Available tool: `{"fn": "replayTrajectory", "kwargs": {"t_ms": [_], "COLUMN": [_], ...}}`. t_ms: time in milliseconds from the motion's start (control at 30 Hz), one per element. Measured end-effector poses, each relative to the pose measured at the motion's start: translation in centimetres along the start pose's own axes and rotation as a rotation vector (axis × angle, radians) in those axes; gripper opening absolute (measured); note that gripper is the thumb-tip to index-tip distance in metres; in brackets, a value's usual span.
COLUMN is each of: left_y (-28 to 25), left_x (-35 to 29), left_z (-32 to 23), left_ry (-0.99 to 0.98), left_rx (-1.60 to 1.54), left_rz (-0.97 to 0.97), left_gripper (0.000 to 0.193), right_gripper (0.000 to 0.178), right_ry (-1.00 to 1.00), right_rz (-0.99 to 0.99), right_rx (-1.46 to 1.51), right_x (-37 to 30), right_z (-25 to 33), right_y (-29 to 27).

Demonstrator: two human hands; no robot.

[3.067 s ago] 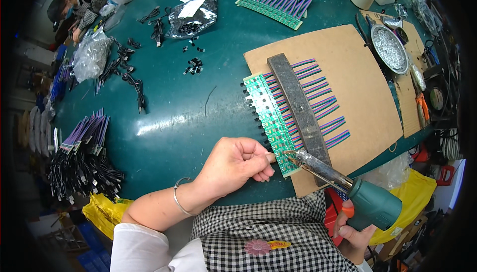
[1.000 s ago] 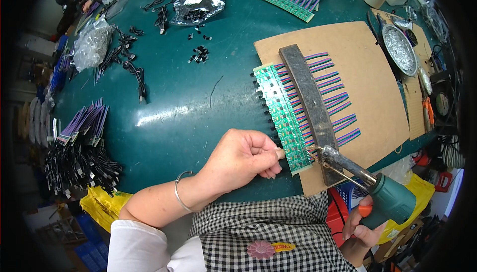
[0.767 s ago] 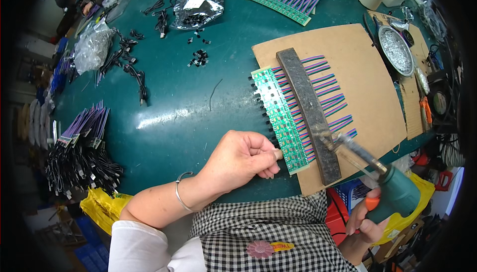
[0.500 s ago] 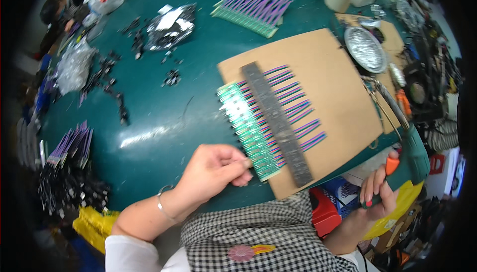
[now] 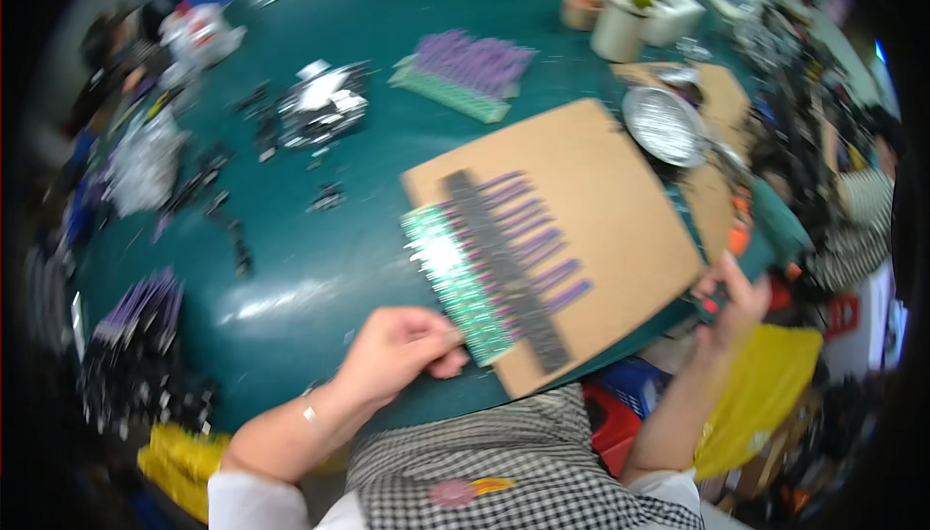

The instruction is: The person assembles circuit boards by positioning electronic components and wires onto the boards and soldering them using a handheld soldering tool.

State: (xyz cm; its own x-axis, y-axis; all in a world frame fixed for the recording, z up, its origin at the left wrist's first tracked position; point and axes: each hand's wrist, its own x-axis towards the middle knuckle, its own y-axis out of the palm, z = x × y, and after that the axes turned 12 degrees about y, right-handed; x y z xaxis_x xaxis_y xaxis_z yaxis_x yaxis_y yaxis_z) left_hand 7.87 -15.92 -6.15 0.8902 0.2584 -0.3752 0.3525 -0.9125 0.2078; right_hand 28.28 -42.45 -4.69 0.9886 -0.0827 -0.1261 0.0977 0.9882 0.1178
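On a brown cardboard sheet lies a long green circuit board panel, tilted across its left edge. Pink, purple and dark wires run rightward from the panel, under a dark flat bar lying across them. My left hand is closed, thumb and fingers pinched at the panel's near left edge. Right of the cardboard, my right hand is wrapped round the handle of a green gun-shaped tool with an orange trigger, apparently a soldering gun. Motion blurs this hand and the tool's front end.
A foil-lined round dish sits beyond the cardboard's far right corner, with a cream cup behind it. Finished-looking wired boards lie farther back. Black connectors and a shiny bag are at left; bundled cables pile at the near left.
My right hand has moved up and away from me with the soldering gun, nearer the cardboard's right corner. My left hand stays at the panel's edge. The whole view has shifted slightly.
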Motion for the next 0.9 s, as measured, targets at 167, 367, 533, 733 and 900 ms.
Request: {"fn": "replayTrajectory", "kwargs": {"t_ms": [167,367,533,733,900], "left_y": [-2.0,-10.7,-15.5,-15.3,-14.1], "left_x": [0.6,2.8,5.8,6.5,3.6], "left_z": [-0.8,-2.4,-3.3,-3.6,-4.5], "left_ry": [-0.028,0.610,0.625,0.601,0.441], "left_rx": [0.000,0.832,1.100,1.278,1.100], "left_rz": [0.194,-0.455,-0.609,-0.500,-0.605], "left_gripper": [0.021,0.012,0.012,0.014,0.011], "right_gripper": [0.048,0.053,0.060,0.060,0.063], "right_ry": [-0.176,-0.384,-0.272,-0.136,-0.054], "right_rz": [0.090,0.144,0.377,0.425,0.466], "right_rx": [-0.192,-0.234,-0.143,-0.087,-0.057], "right_x": [-3.1,-8.2,-8.9,-10.0,-10.7], "right_z": [1.2,3.1,1.7,0.4,0.5], "right_y": [-2.8,-0.5,-0.5,-0.4,0.3]}}
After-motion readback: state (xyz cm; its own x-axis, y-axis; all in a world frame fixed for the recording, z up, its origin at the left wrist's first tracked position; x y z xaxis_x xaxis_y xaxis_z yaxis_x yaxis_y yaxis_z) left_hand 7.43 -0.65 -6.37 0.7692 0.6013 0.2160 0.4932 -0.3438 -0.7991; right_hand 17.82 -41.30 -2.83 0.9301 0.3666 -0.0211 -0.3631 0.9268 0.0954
